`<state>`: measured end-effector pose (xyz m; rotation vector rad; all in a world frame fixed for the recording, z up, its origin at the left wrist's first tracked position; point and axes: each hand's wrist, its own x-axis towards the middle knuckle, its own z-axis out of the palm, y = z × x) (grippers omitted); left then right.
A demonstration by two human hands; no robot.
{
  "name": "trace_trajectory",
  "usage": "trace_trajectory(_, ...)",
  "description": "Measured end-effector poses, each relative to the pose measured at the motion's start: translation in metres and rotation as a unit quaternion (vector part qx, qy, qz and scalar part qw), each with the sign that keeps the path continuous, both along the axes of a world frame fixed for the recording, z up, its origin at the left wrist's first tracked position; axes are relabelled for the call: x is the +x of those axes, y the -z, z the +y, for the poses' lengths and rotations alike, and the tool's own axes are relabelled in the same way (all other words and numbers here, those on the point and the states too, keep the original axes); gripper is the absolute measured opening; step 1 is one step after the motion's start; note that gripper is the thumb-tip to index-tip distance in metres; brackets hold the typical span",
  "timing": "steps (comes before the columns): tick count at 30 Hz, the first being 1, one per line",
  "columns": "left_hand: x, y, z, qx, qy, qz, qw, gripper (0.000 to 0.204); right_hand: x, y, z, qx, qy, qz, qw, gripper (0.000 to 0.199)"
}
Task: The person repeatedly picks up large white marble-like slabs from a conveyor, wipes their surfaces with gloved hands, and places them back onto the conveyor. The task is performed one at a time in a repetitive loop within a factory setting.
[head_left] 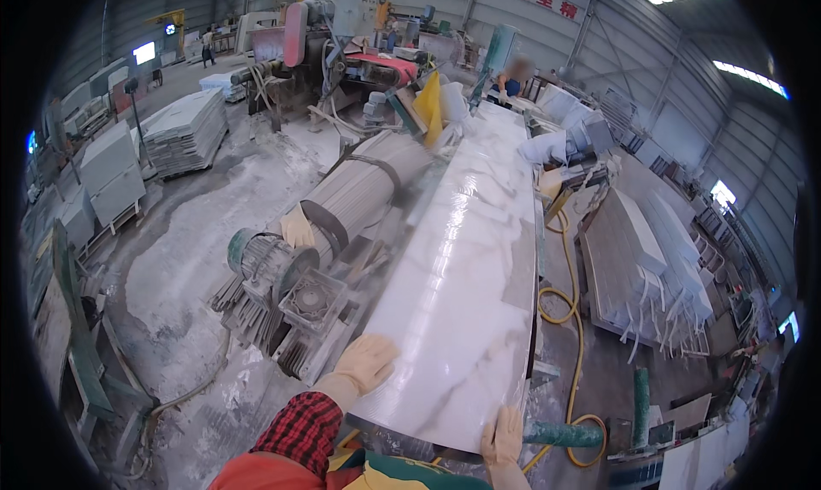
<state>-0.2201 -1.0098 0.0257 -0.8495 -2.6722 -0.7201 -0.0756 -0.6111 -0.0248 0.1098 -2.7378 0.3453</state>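
Observation:
A long, glossy white stone slab (445, 293) with grey-brown veins stretches away from me, its short near edge close to my body. My left hand (368, 364), in a pale cream glove, lies flat on the slab near its left edge, fingers stretched forward. At the near right corner, my right hand (503, 437) rests against the edge in a similar glove, its fingers extended. Neither hand is wrapped round anything. Beyond the slab's far end stands another person (510, 81), with a gloved hand near it.
An electric motor (269, 259) and a bundle of long grey strips (363, 182) lie left of the slab. To the right, a yellow hose (575, 353) loops over the floor by a green pipe (564, 434). Stacked slabs stand at right (624, 242) and far left (184, 131).

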Motion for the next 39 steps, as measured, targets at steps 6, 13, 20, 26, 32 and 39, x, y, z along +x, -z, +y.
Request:
trace_trajectory(6,0.004,0.004,-0.001,0.004,0.005,0.017,1.0,0.041,0.076,-0.014,-0.02,-0.023,0.065,-0.031,0.997,0.06)
trace_trajectory(13,0.005,0.012,0.0,0.012,-0.004,0.038,0.999,0.039,0.096,0.007,-0.002,-0.058,0.015,0.01,0.998,0.053)
trace_trajectory(20,0.013,-0.011,-0.001,-0.056,-0.017,0.004,0.998,0.035,0.086,0.024,0.039,-0.028,-0.122,0.059,0.99,0.044)
trace_trajectory(26,0.019,-0.003,0.001,-0.048,-0.044,0.015,0.998,0.035,0.018,-0.013,0.012,0.082,-0.148,0.102,0.98,0.036)
trace_trajectory(32,0.022,0.002,-0.003,-0.086,-0.055,0.007,0.995,0.038,-0.01,-0.043,-0.017,0.011,-0.044,0.048,0.998,0.051)
trace_trajectory(39,0.028,-0.004,-0.001,-0.076,-0.047,-0.019,0.996,0.039,-0.005,-0.037,-0.015,0.026,-0.047,0.099,0.994,0.05)
